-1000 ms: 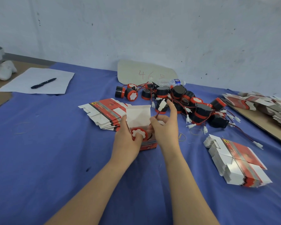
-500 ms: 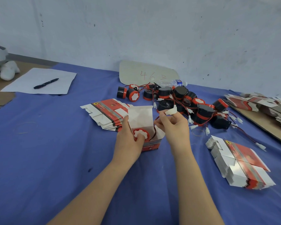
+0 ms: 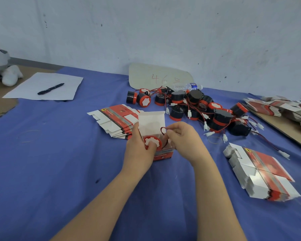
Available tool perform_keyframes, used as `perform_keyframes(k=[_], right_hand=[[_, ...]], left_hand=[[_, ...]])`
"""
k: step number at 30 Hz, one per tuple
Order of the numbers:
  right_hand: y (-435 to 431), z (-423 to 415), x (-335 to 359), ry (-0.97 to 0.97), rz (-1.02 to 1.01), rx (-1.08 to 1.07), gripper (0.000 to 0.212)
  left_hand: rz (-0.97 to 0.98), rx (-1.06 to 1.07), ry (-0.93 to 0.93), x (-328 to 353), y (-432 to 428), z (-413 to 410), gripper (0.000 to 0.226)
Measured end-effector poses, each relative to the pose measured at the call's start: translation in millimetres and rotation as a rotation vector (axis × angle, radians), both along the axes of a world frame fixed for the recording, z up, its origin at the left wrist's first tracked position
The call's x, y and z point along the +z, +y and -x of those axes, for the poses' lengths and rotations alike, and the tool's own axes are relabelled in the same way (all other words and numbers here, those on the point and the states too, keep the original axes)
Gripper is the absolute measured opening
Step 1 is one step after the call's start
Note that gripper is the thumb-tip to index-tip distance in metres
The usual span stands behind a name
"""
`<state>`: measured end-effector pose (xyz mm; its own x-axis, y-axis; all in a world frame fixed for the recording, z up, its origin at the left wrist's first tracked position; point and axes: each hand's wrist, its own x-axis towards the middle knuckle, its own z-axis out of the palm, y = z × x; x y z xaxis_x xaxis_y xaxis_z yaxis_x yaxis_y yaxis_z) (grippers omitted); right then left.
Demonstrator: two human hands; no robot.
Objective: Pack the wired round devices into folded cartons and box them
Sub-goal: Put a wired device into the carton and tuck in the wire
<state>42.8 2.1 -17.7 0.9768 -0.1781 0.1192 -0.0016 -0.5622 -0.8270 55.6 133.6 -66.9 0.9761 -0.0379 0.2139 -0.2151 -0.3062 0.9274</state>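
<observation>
Your left hand (image 3: 139,153) grips carton (image 3: 163,153) on counter (image 3: 59,162), thumb pressing device (image 3: 152,142) down inside so it can't lift. Your right hand (image 3: 182,138) pinches looped wire (image 3: 162,130) just above opening, likely to tuck it in. Lid flap up.

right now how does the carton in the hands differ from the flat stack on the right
The open carton is erected into a box, lid flap up; the flat stack lies collapsed. The open carton holds a round device; the flat stack holds nothing. The left hand grips the open carton while the right hand pinches the wire; the flat stack lies untouched. Both share the red and white print.
</observation>
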Motion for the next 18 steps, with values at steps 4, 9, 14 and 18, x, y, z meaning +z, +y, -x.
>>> perform_keyframes(k=[4,9,14,18], right_hand=[[0.7,4.3,3.4,0.037,0.309,0.025,0.019],[3.7,3.3,9.9,0.131,0.57,-0.057,0.03],[14.1,-3.4,17.1,0.142,0.718,-0.124,0.02],[27.2,-8.0,19.7,0.127,0.981,-0.048,0.036]], left_hand=[[-0.01,-0.004,-0.005,-0.9,-0.1,-0.5,0.069],[-0.017,0.007,0.0,-2.1,-0.7,-3.4,0.07],[-0.012,0.016,0.007,-3.1,-1.3,-3.6,0.069],[0.0,0.013,-0.006,-4.0,-1.6,-3.7,0.068]])
